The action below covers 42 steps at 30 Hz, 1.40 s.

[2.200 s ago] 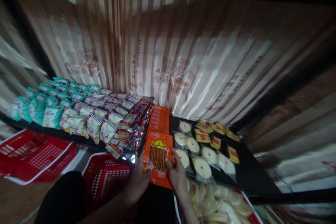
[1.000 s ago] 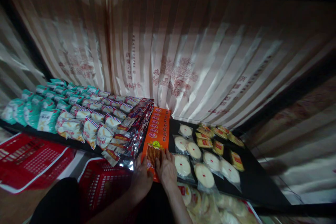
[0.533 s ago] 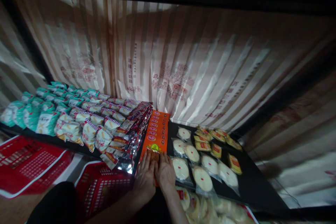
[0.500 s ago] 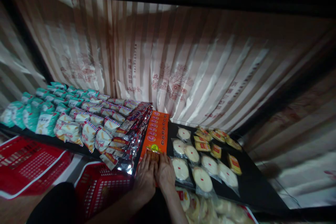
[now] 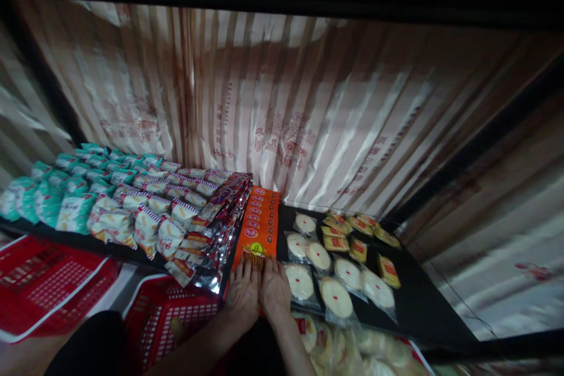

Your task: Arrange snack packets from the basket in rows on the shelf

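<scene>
Both hands, left hand (image 5: 242, 296) and right hand (image 5: 274, 291), have slid the flat orange snack packet (image 5: 255, 249) onto the black shelf (image 5: 414, 299). Fingers lie flat, pressing its near end, gripping nothing; round white cake packets (image 5: 335, 296) sit at three o'clock.

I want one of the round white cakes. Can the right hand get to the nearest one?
Probably yes. The right hand lies flat on the orange packet, and the nearest round cake sits right beside it with nothing between.

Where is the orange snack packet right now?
The orange packet lies front and centre on the black shelf, under both hands, left and right, between the silver packets and the round cakes.
</scene>
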### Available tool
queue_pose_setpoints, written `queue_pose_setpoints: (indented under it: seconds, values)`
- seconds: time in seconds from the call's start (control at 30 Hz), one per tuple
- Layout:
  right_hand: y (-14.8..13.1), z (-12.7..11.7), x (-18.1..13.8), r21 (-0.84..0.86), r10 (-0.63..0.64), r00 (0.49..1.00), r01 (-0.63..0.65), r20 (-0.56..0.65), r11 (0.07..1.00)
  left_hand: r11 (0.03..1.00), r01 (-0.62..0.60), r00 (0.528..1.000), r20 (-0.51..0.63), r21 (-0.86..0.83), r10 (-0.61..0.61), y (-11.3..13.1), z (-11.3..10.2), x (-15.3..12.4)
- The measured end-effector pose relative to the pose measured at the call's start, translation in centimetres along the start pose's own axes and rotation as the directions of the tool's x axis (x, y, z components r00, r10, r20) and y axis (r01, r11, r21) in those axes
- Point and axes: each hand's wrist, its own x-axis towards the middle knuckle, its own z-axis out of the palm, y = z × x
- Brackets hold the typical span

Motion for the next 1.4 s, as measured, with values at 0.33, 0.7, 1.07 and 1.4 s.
queue_pose_setpoints:
  seconds: [0.33, 0.7, 1.07, 1.4]
  values:
    - [1.5, 3.6, 0.6, 0.181, -0.020, 0.974, 0.062, -0.226, 0.981, 0.996, -0.092, 0.996, 0.017, -0.019, 0.093, -0.5, -1.1, -0.6]
    - [1.8, 5.2, 3.8, 0.649, 0.217, 0.916, 0.059, -0.337, 0.759, 0.994, -0.110, 0.974, -0.201, -0.024, 0.103, -0.8, 0.7, 1.0]
    - [2.7, 2.2, 7.2, 0.823, 0.391, 0.920, -0.189, -0.043, 0.536, 0.989, -0.139, 0.902, -0.407, 0.045, 0.146, -0.1, 3.7, 5.3]
    - [2.7, 3.6, 8.0, 0.823, 0.422, 0.903, -0.178, -0.081, 0.539, 0.991, -0.127, 0.897, -0.420, 0.047, 0.135, -0.5, 4.5, 6.1]
